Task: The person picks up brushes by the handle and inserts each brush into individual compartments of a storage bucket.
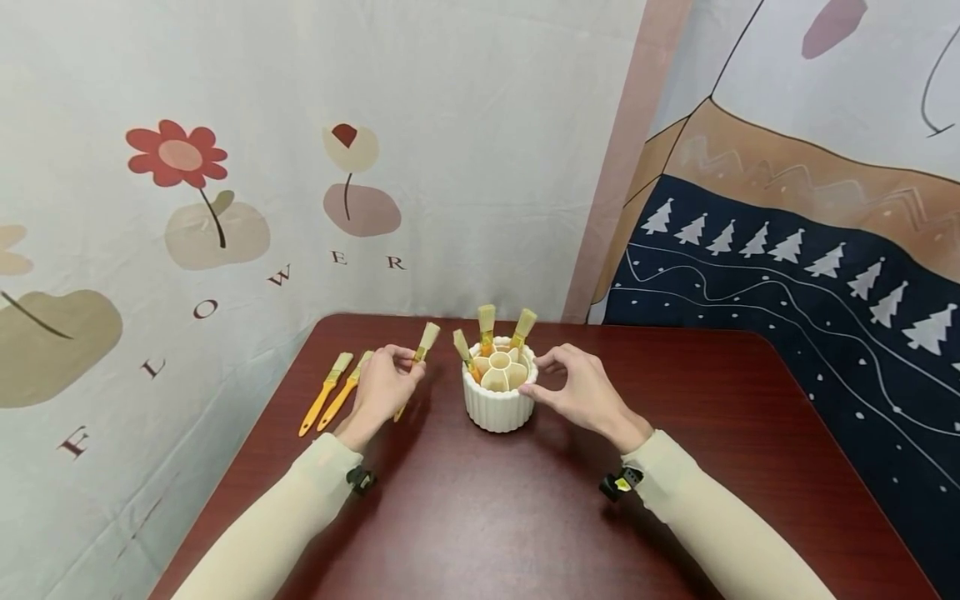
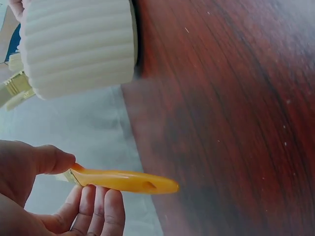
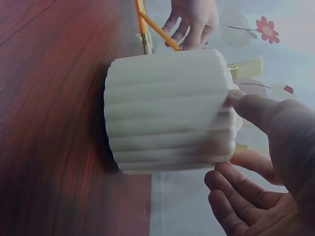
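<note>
My left hand (image 1: 385, 388) pinches a paintbrush (image 2: 125, 181) between thumb and fingers near its metal band, bristles up and the orange handle pointing down. It is left of a white ribbed brush holder (image 1: 500, 412) with flower-like compartments inside. Three paintbrushes stand in the holder, bristles up: one at the back (image 1: 487, 320), one at the back right (image 1: 525, 323) and one at the left (image 1: 462, 342). On the holder's right side, my right hand (image 1: 583, 390) grips the rim, thumb in front and fingers behind, as the right wrist view shows.
Two more orange-handled paintbrushes, an outer one (image 1: 322, 402) and an inner one (image 1: 341, 403), lie side by side on the dark red table (image 1: 480, 517), left of the holder. A printed cloth (image 1: 480, 150) hangs behind the table's back edge.
</note>
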The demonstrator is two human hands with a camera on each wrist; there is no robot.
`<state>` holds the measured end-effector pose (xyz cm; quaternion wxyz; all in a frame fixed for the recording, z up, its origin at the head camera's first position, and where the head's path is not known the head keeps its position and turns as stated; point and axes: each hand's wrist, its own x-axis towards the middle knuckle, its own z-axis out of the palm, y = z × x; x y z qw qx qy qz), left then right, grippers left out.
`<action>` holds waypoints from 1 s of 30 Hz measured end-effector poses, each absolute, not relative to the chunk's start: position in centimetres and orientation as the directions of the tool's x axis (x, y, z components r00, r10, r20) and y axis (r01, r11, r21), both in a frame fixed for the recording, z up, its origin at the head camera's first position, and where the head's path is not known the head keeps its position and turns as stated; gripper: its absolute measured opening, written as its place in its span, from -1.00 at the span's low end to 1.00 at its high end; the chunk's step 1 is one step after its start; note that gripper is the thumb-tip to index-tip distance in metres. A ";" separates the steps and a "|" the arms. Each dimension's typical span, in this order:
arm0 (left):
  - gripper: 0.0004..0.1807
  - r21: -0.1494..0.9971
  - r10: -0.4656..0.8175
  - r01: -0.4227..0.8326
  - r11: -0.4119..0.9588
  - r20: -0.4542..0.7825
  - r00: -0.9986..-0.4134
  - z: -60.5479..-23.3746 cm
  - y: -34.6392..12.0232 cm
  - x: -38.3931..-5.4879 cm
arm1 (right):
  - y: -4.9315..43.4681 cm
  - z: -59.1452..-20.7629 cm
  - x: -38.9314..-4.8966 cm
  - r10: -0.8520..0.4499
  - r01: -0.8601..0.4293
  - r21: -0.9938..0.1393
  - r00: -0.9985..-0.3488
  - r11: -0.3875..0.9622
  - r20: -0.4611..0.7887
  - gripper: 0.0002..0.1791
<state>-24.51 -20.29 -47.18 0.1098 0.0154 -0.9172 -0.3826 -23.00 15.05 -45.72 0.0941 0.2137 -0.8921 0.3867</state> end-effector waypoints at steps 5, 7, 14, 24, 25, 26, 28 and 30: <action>-0.65 0.720 -0.114 0.064 0.691 0.196 -0.974 -46.7 -20.0 -24.2 | 14.9 -45.6 -22.7 -0.303 -0.456 -0.653 -0.890 0.604 0.342 -0.55; -0.65 0.724 -0.113 0.068 0.687 0.198 -0.974 -46.5 -19.9 -24.1 | 14.8 -45.5 -22.6 -0.300 -0.452 -0.654 -0.892 0.606 0.338 -0.55; -0.63 0.744 -0.119 0.067 0.665 0.194 -0.974 -45.8 -19.5 -23.6 | 14.5 -45.5 -22.4 -0.284 -0.439 -0.640 -0.898 0.630 0.337 -0.54; -0.63 0.760 -0.141 0.071 0.646 0.210 -0.967 -45.8 -19.3 -23.0 | 13.8 -45.6 -21.8 -0.262 -0.427 -0.627 -0.902 0.651 0.343 -0.53; -0.63 0.762 -0.141 0.077 0.643 0.216 -0.966 -45.7 -19.3 -23.0 | 13.8 -45.5 -21.8 -0.260 -0.428 -0.629 -0.902 0.649 0.345 -0.53; -0.63 0.764 -0.142 0.082 0.640 0.223 -0.965 -45.7 -19.3 -22.9 | 13.7 -45.5 -21.7 -0.259 -0.429 -0.629 -0.901 0.648 0.348 -0.53; -0.63 0.770 -0.142 0.094 0.632 0.234 -0.962 -45.7 -19.2 -22.8 | 13.6 -45.5 -21.6 -0.254 -0.428 -0.631 -0.901 0.647 0.351 -0.54; -0.64 0.777 -0.142 0.107 0.621 0.246 -0.959 -45.7 -19.1 -22.7 | 13.5 -45.5 -21.5 -0.249 -0.428 -0.635 -0.901 0.643 0.354 -0.55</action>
